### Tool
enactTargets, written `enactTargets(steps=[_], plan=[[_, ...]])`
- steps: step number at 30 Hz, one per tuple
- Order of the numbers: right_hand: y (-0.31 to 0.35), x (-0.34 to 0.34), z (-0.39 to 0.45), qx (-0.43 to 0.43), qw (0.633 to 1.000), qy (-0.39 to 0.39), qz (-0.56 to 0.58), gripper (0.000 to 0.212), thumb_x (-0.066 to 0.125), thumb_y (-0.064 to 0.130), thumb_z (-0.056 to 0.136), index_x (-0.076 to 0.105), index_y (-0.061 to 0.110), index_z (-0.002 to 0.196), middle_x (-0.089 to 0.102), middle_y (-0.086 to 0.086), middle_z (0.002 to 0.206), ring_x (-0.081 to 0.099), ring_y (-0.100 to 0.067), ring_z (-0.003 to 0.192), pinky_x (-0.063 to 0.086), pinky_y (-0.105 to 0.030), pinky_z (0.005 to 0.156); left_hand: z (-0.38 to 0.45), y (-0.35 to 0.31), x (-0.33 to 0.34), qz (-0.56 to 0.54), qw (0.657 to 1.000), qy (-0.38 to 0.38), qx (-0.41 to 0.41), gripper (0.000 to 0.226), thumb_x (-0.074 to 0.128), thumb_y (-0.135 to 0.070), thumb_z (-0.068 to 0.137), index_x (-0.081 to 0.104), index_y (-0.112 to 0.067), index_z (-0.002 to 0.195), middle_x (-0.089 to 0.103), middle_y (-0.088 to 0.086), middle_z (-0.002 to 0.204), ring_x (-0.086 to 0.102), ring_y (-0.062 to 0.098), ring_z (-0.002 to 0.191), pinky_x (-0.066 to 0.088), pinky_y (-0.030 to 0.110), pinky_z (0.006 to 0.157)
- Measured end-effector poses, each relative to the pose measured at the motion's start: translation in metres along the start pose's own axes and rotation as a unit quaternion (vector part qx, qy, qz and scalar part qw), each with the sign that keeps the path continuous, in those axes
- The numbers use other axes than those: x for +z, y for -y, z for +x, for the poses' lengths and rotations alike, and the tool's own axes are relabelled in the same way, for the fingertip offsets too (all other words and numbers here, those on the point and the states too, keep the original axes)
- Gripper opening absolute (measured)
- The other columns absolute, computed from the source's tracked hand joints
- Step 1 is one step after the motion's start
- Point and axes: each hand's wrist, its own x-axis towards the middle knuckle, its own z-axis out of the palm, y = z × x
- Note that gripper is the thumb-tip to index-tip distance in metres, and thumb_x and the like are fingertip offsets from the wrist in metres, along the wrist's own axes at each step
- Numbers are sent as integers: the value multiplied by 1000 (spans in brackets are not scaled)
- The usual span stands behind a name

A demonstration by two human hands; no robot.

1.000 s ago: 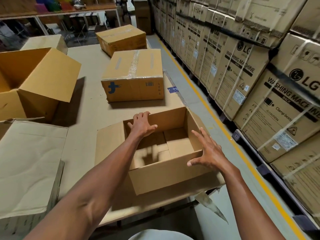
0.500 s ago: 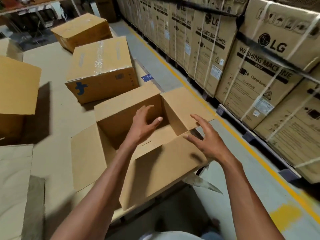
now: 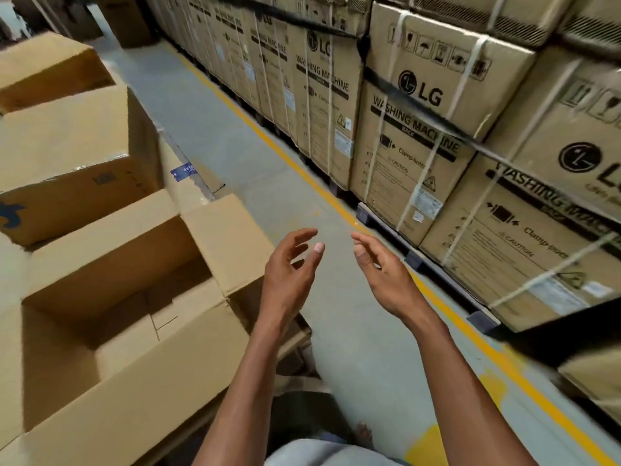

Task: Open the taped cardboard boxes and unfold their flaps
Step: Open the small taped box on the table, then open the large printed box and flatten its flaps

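Both my hands have come off the open brown cardboard box (image 3: 127,317) since a second ago, when my left rested on its far wall and my right on its near corner; my view has swung right too. Now my left hand (image 3: 289,264) hovers over the grey concrete floor (image 3: 235,136), fingers loosely curled, holding nothing. My right hand (image 3: 379,267) hangs just beside it, fingers relaxed, equally empty.

To the left of my left hand sits the opened box, mouth upward, flaps folded outward; its right flap (image 3: 228,243) juts toward my left wrist. Its long axis runs from near-left to far-right. Beyond it, further left and away from me, stands the sealed brown cardboard box with clear tape (image 3: 77,163), untouched, on the cardboard-covered tabletop (image 3: 195,183). Right of my right hand, past the yellow floor line (image 3: 302,169), rise stacked strapped washing-machine cartons (image 3: 420,129).

The risk, I judge: the opened box sits close to the tabletop's edge, so a careless swing of my arm against that flap could tip it off.
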Motion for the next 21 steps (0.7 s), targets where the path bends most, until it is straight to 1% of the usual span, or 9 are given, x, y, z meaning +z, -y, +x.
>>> enactTargets(steps=[2, 6, 8, 10, 13, 16, 17, 19, 21], plan=[[-9, -24, 12, 8, 1000, -4, 6, 48, 44, 59, 99, 48, 41, 143, 50, 19, 146, 46, -1, 133, 40, -30, 111, 7, 0, 30, -15, 1000, 3, -13, 28, 63, -42, 97, 63, -37, 124, 63, -16, 129, 58, 3, 120, 53, 32, 97], [-28, -56, 49, 26, 999, 16, 21, 47, 46, 65, 96, 51, 46, 138, 55, 20, 141, 51, -1, 130, 43, -35, 110, 26, 6, 69, -34, 999, 12, -38, 28, 63, -38, 97, 63, -37, 125, 64, -17, 127, 60, 0, 117, 51, 26, 96], [-33, -67, 73, 32, 999, 26, 22, 46, 46, 66, 95, 51, 47, 137, 54, 20, 141, 50, -1, 130, 43, -31, 107, 42, 12, 80, -41, 998, 4, -50, 27, 63, -37, 97, 63, -37, 124, 65, -17, 124, 61, -2, 114, 51, 24, 95], [-35, -75, 102, 36, 998, 41, 23, 45, 46, 63, 96, 50, 47, 138, 53, 19, 142, 49, 2, 129, 42, -27, 104, 63, 19, 88, -47, 997, -11, -65, 25, 64, -36, 97, 64, -37, 122, 66, -16, 122, 62, -1, 112, 52, 26, 96], [-36, -85, 151, 28, 997, 66, 14, 47, 48, 62, 96, 49, 46, 140, 53, 18, 141, 49, 6, 125, 41, -28, 106, 102, 31, 98, -54, 994, -25, -94, 25, 62, -40, 97, 64, -40, 122, 66, -17, 123, 63, 3, 111, 54, 31, 96], [-38, -94, 206, 29, 998, 60, 21, 52, 51, 56, 97, 43, 40, 146, 52, 19, 137, 49, 21, 114, 41, -28, 106, 150, 37, 107, -85, 987, -34, -131, 23, 62, -41, 97, 65, -43, 120, 66, -16, 122, 64, 8, 112, 55, 35, 95], [-37, -96, 222, 30, 998, 59, 22, 54, 52, 55, 97, 42, 39, 147, 52, 21, 134, 48, 22, 115, 42, -29, 107, 165, 36, 109, -102, 984, -35, -145, 22, 62, -41, 97, 65, -44, 118, 67, -14, 122, 65, 11, 112, 56, 36, 95], [-37, -99, 253, 37, 997, 66, 21, 54, 53, 59, 95, 41, 42, 145, 52, 26, 130, 52, 9, 122, 44, -38, 109, 195, 32, 111, -118, 981, -32, -150, 21, 62, -41, 97, 64, -46, 118, 67, -14, 122, 65, 11, 112, 56, 34, 95], [-35, -97, 286, 47, 995, 81, 24, 50, 53, 68, 90, 43, 53, 136, 54, 26, 128, 57, -4, 123, 46, -45, 108, 227, 27, 109, -118, 982, -38, -143, 22, 63, -41, 96, 64, -45, 118, 69, -14, 120, 65, 7, 112, 55, 35, 97]])
